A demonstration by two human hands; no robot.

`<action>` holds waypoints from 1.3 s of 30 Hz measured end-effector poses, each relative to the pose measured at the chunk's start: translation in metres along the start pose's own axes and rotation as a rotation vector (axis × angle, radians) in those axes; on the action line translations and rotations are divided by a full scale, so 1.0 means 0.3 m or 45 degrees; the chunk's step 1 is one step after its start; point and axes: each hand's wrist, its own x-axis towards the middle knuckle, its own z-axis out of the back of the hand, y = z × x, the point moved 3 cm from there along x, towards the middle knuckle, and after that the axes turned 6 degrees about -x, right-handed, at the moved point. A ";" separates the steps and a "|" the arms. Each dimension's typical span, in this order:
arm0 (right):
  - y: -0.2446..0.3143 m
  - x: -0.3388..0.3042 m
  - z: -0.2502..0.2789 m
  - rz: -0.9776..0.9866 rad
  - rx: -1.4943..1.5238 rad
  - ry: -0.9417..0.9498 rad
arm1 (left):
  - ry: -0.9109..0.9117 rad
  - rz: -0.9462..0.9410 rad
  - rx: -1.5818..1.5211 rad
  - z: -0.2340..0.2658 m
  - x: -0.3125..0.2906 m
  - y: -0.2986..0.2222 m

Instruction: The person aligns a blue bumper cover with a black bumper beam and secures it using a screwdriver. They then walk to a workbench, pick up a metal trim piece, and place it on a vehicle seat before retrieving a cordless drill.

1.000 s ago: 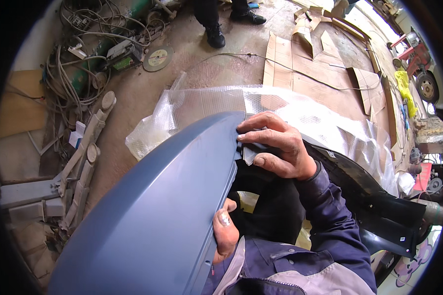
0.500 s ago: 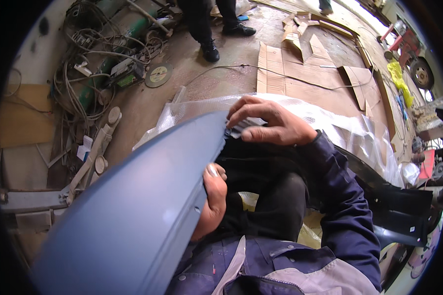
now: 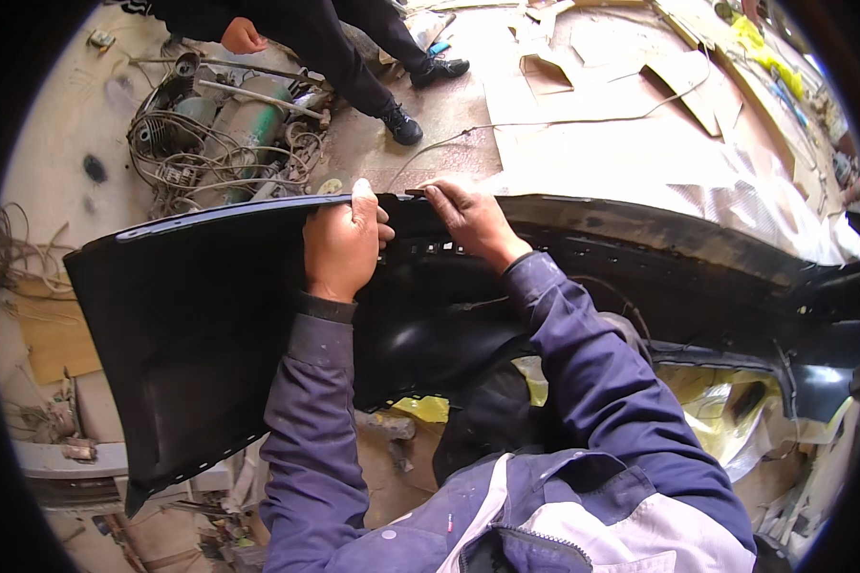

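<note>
A long car bumper cover (image 3: 229, 315) lies across in front of me, its black inner side facing me and its blue-grey painted edge along the top. My left hand (image 3: 342, 250) is closed around that upper edge, thumb pointing up. Just to its right, my right hand (image 3: 473, 224) is closed at the same edge, with a thin dark piece showing at the fingertips. What that piece is cannot be made out, and the fingers beyond the edge are hidden.
A person in dark trousers (image 3: 349, 67) stands beyond the bumper. Green cylinders (image 3: 248, 119) tangled with hoses and cables lie at the far left. Cardboard (image 3: 592, 119) and clear plastic wrap (image 3: 755, 205) cover the floor at the right, and a cable (image 3: 564, 122) crosses there.
The bumper has turned from its painted outside to its black inside and now lies crosswise. My left hand has moved up to its top edge beside the right. The other person's hand has come into view.
</note>
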 end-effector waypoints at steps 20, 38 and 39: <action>-0.116 0.072 -0.043 0.023 -0.017 0.035 | 0.369 -1.478 1.864 -0.125 0.151 0.015; -0.204 0.102 -0.161 0.012 -0.340 -0.063 | 0.899 -1.569 1.772 -0.239 0.430 0.003; -0.210 0.111 -0.172 -0.003 -0.330 -0.069 | 0.862 -1.565 1.790 -0.247 0.444 0.001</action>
